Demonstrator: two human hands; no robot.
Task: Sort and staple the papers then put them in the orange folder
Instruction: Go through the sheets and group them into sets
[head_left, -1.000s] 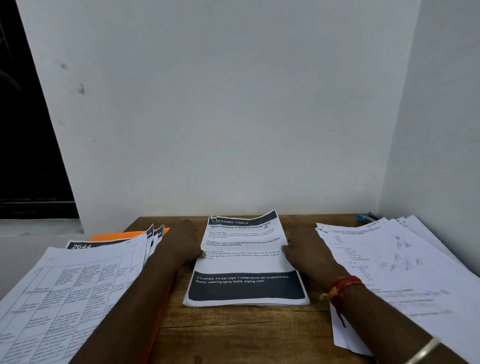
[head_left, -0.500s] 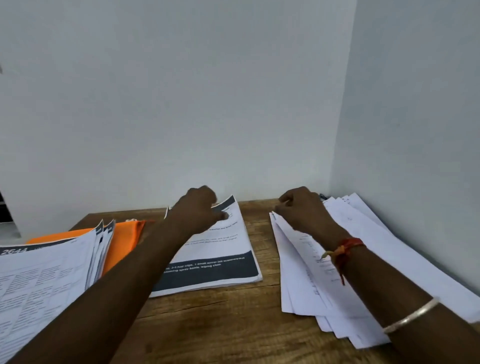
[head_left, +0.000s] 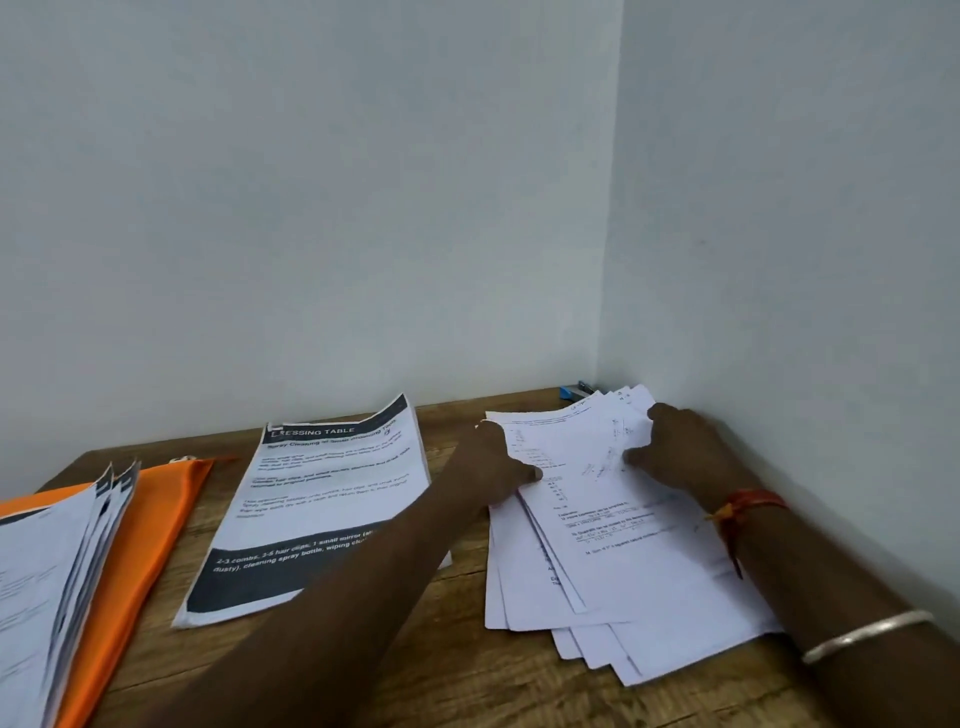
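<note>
Sorting seemed the step in hand. Both hands were on the fanned pile of white printed sheets (head_left: 623, 545), which lay on the brown wooden worktop (head_left: 457, 670) close to the right wall. The left hand (head_left: 496, 467) pinched the pile's left edge with its thumb on the top sheet. The right hand (head_left: 685, 449) gripped the far right corner, fingers curled over the edge and thumb laid on the paper.

Just left of the left hand lay a squared stack of white sheets with dark header and footer bands (head_left: 322, 499). Further left was the flat orange folder (head_left: 156, 525), with nothing filed in it that I could see. A thick pile of table-printed sheets (head_left: 41, 582) partly covered the folder's near left side.

The next move probably called for drawing the fan together and squaring its edges, or lifting off the sheets that belonged together, without letting the loose lower pages slide. After that would come a reach past the right hand to the far corner, where a small blue stapler (head_left: 570, 391) showed only as a sliver behind the papers.

The left fingers under the sheets were hidden. The print on the fan was too blurred to read, and the leftmost pile ran out of the frame. Whether the dark-banded stack was stapled could not be told.
</note>
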